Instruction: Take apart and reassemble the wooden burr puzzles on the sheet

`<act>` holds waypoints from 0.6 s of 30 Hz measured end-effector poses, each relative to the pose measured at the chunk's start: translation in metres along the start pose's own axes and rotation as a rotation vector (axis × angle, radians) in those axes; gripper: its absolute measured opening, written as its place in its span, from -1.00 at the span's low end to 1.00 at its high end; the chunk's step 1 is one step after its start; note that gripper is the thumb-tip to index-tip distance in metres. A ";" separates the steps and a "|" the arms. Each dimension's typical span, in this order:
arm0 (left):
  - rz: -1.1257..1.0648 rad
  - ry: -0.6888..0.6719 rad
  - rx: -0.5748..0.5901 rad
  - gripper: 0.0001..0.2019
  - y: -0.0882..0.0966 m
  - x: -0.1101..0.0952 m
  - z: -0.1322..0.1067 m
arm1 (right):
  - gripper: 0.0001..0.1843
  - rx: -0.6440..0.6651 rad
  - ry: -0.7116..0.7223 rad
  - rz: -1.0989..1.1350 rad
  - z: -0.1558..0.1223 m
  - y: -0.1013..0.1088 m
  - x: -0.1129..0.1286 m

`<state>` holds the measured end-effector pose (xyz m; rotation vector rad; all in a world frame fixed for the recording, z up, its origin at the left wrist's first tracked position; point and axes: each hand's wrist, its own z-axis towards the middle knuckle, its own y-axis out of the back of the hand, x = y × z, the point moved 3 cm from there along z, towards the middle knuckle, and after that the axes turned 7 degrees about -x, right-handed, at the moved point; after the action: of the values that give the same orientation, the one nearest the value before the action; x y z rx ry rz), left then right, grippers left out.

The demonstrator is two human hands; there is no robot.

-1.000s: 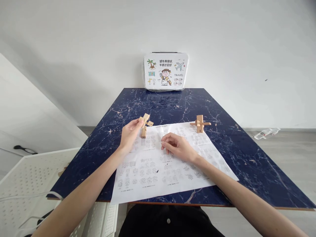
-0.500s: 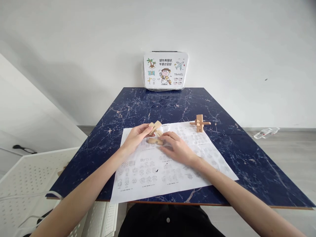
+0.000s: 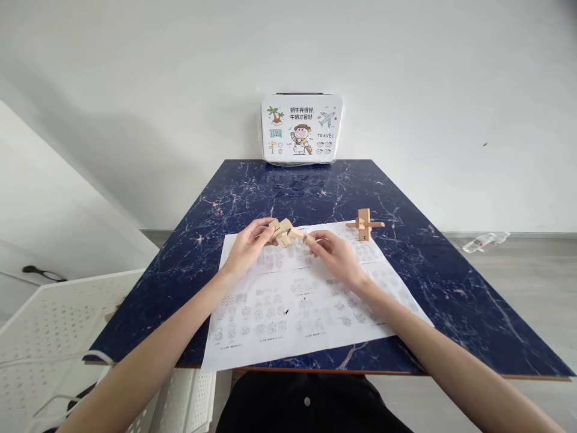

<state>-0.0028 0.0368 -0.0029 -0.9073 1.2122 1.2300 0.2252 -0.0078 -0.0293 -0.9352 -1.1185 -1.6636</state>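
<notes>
Wooden pieces over the printed sheet on the worktop; I have the left hand pinched on one end, right hand pinched on the other. Whether joined, cannot tell. Darker wooden assembly near sheet's far right corner.

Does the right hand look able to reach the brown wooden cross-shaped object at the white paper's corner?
Probably yes: nothing visible stands between the right hand and the brown wooden cross-shaped object, but that hand's grip is occupied by a pale wooden block.

Blocks over sheet on table, case behind.
</notes>
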 end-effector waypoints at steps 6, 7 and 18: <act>-0.150 0.109 0.007 -0.61 0.000 0.013 0.004 | -0.62 0.052 -0.044 0.275 -0.003 -0.003 0.014; -0.145 0.116 0.025 -0.61 -0.001 0.013 0.003 | -0.62 0.053 -0.041 0.278 -0.004 -0.004 0.014; -0.080 0.119 0.180 -0.63 -0.018 0.003 -0.011 | -0.83 0.022 0.099 -0.060 -0.016 -0.013 0.016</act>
<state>0.0124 0.0239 -0.0095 -0.8962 1.3453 0.9975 0.2067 -0.0247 -0.0229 -0.8033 -1.1050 -1.7243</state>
